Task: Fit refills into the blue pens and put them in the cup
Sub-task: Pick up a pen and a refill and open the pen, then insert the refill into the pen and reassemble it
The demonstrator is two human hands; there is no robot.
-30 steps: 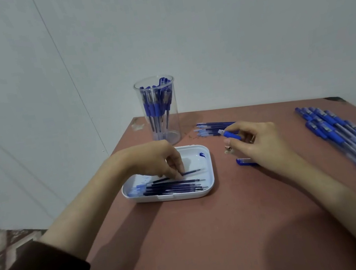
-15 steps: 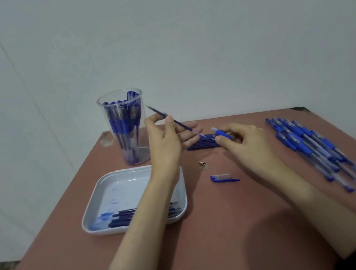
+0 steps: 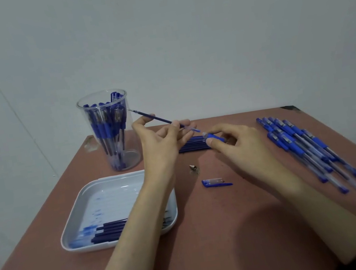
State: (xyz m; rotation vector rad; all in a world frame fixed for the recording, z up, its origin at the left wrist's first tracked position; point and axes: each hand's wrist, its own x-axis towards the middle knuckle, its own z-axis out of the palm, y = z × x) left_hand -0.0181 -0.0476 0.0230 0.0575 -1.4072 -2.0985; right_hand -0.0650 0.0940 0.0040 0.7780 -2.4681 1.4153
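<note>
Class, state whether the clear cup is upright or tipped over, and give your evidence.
Upright: the cup stands on its base on the table, open rim uppermost, pens standing inside.

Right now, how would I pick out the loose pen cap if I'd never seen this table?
On the reddish table, find the white tray at front left. Just right of it, on bare tabletop, lies a short blue-and-clear cap. Unlike the full-length pens lined up far right, it is stubby, with a thin clip pointing right.
</note>
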